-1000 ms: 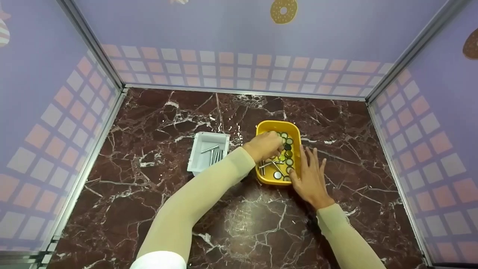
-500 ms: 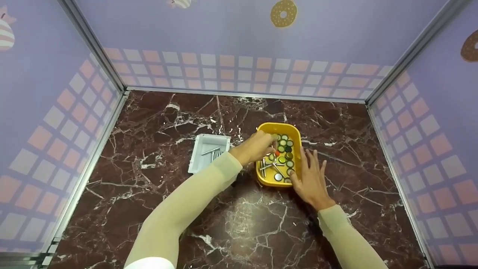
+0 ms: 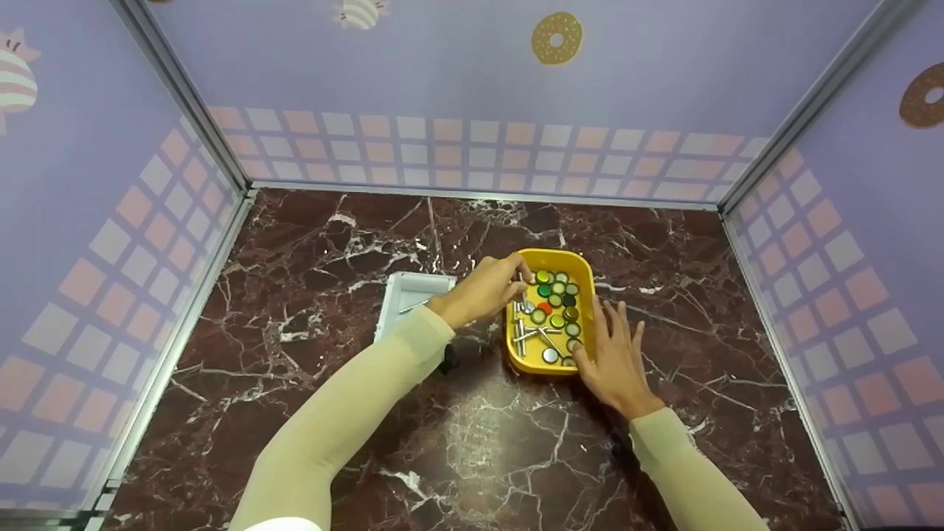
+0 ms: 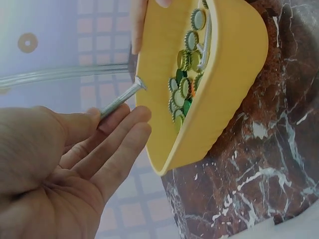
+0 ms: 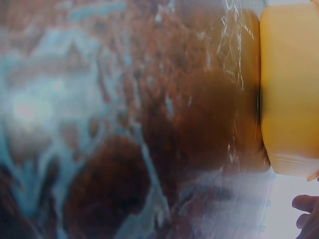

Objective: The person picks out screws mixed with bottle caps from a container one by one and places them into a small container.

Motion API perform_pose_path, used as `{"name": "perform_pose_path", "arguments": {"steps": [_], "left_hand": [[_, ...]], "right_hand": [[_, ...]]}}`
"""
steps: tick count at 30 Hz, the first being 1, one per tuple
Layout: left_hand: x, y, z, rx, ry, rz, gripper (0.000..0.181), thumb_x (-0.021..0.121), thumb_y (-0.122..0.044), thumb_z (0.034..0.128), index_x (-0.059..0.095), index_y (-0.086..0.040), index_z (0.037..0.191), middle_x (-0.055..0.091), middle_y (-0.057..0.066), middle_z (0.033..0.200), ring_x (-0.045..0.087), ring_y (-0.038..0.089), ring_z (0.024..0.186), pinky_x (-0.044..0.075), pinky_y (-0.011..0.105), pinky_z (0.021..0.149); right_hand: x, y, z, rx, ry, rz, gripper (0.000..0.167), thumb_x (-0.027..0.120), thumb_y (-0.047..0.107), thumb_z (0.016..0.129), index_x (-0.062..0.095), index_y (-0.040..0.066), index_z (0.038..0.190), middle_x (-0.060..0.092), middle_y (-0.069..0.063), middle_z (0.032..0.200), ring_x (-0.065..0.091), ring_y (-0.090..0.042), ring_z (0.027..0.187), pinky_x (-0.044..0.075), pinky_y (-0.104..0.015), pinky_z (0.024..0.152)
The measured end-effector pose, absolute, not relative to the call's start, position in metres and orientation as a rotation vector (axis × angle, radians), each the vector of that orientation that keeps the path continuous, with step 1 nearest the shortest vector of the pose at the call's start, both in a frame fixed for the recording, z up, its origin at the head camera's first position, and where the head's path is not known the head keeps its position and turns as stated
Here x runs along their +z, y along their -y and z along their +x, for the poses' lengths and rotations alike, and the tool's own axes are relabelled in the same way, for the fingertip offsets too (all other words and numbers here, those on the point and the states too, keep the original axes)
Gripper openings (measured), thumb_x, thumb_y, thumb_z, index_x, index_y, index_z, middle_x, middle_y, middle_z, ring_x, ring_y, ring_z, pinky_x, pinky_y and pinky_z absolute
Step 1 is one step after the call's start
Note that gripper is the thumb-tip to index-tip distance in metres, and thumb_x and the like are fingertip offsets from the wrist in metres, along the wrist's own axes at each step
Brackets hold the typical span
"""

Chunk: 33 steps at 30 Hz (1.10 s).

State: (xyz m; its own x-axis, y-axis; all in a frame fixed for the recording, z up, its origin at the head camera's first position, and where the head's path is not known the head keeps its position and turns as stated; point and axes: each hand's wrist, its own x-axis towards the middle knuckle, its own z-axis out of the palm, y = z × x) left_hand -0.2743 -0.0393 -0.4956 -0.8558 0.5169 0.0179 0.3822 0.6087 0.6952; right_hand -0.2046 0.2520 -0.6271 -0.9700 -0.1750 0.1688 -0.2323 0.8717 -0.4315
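Observation:
In the left wrist view my left hand (image 4: 79, 154) pinches a silver flat-headed screw (image 4: 122, 99) between thumb and fingertips, its head pointing away from the palm. In the head view this hand (image 3: 483, 289) is over the left rim of the yellow box (image 3: 554, 258). My right hand (image 3: 616, 361) holds the box's right wall, with the thumb over the rim and the other fingers fairly straight along the outside. Inside the box lie several bottle caps (image 3: 558, 300) and, on the left side, several loose silver screws (image 3: 525, 335).
A white tray (image 3: 383, 313) stands left of the yellow box, partly hidden by my left wrist; a metal piece (image 3: 411, 307) shows in it. Both containers rest on a dark red marbled surface (image 3: 479, 435), with lilac panels (image 3: 472, 66) behind and at the sides.
My left hand has risen out of the box's middle and moved left to its rim, uncovering more caps, including red and green ones. The right hand stays at the box wall.

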Motion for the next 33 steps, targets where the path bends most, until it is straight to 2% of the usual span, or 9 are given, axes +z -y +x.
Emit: {"name": "perform_pose_path", "arguments": {"steps": [2, 8, 11, 17, 23, 26, 29, 33], "left_hand": [[-0.494, 0.044, -0.274, 1.122, -2.629, 0.731, 0.024, 0.062, -0.009, 0.1197, 0.069, 0.003, 0.139, 0.085, 0.022, 0.125, 0.087, 0.033, 0.109, 0.073, 0.036, 0.097], [-0.489, 0.056, -0.274, 1.204, -2.598, 0.652, 0.03, 0.059, -0.007, 0.1207, 0.067, 0.003, 0.148, 0.081, 0.026, 0.136, 0.088, 0.037, 0.109, 0.074, 0.036, 0.092], [-0.486, 0.063, -0.275, 1.231, -2.607, 0.612, 0.034, 0.06, -0.008, 0.1207, 0.067, -0.001, 0.153, 0.081, 0.026, 0.135, 0.088, 0.037, 0.104, 0.074, 0.035, 0.086], [-0.484, 0.076, -0.275, 1.214, -2.642, 0.551, 0.04, 0.062, -0.009, 0.1202, 0.067, -0.008, 0.16, 0.082, 0.022, 0.134, 0.087, 0.029, 0.086, 0.069, 0.029, 0.066], [-0.485, 0.093, -0.273, 1.206, -2.649, 0.5, 0.044, 0.061, -0.009, 0.12, 0.066, -0.013, 0.164, 0.082, 0.017, 0.126, 0.083, 0.029, 0.081, 0.065, 0.028, 0.063], [-0.486, 0.102, -0.272, 1.201, -2.659, 0.491, 0.045, 0.061, -0.008, 0.119, 0.067, -0.012, 0.163, 0.084, 0.016, 0.119, 0.076, 0.024, 0.071, 0.058, 0.024, 0.059], [-0.487, 0.111, -0.272, 1.181, -2.677, 0.486, 0.045, 0.061, -0.007, 0.1181, 0.067, -0.01, 0.163, 0.085, 0.019, 0.12, 0.066, 0.01, 0.061, 0.053, 0.02, 0.058], [-0.487, 0.122, -0.27, 1.18, -2.673, 0.466, 0.044, 0.062, -0.006, 0.1168, 0.067, -0.006, 0.161, 0.085, 0.022, 0.125, 0.065, 0.005, 0.065, 0.056, 0.02, 0.062]], "right_hand": [[-0.627, -0.252, -0.204, 0.694, 2.924, 0.317, 0.096, 0.065, 0.037, 0.109, 0.016, 0.015, 0.188, 0.031, -0.032, 0.188, 0.015, -0.058, 0.18, 0.004, -0.087, 0.141], [-0.627, -0.251, -0.207, 0.703, 2.935, 0.315, 0.096, 0.064, 0.038, 0.11, 0.014, 0.016, 0.189, 0.03, -0.034, 0.187, 0.013, -0.056, 0.181, 0.001, -0.086, 0.142], [-0.626, -0.25, -0.208, 0.709, 2.929, 0.314, 0.096, 0.065, 0.037, 0.11, 0.014, 0.014, 0.188, 0.03, -0.034, 0.187, 0.013, -0.056, 0.181, 0.002, -0.086, 0.142], [-0.625, -0.251, -0.208, 0.702, 2.926, 0.314, 0.096, 0.064, 0.037, 0.11, 0.014, 0.012, 0.188, 0.031, -0.033, 0.187, 0.013, -0.057, 0.181, 0.002, -0.087, 0.141], [-0.626, -0.252, -0.208, 0.707, 2.928, 0.314, 0.095, 0.063, 0.037, 0.111, 0.014, 0.012, 0.188, 0.03, -0.031, 0.188, 0.011, -0.056, 0.181, 0.001, -0.087, 0.142], [-0.626, -0.251, -0.207, 0.716, 2.927, 0.318, 0.095, 0.063, 0.037, 0.11, 0.014, 0.012, 0.188, 0.03, -0.032, 0.188, 0.011, -0.056, 0.181, 0.0, -0.086, 0.142], [-0.627, -0.251, -0.207, 0.719, 2.925, 0.325, 0.095, 0.064, 0.037, 0.11, 0.015, 0.012, 0.188, 0.031, -0.032, 0.188, 0.012, -0.056, 0.181, 0.0, -0.086, 0.142], [-0.627, -0.251, -0.206, 0.723, 2.916, 0.333, 0.095, 0.064, 0.035, 0.11, 0.016, 0.012, 0.188, 0.031, -0.033, 0.187, 0.011, -0.057, 0.181, 0.0, -0.087, 0.141]]}}
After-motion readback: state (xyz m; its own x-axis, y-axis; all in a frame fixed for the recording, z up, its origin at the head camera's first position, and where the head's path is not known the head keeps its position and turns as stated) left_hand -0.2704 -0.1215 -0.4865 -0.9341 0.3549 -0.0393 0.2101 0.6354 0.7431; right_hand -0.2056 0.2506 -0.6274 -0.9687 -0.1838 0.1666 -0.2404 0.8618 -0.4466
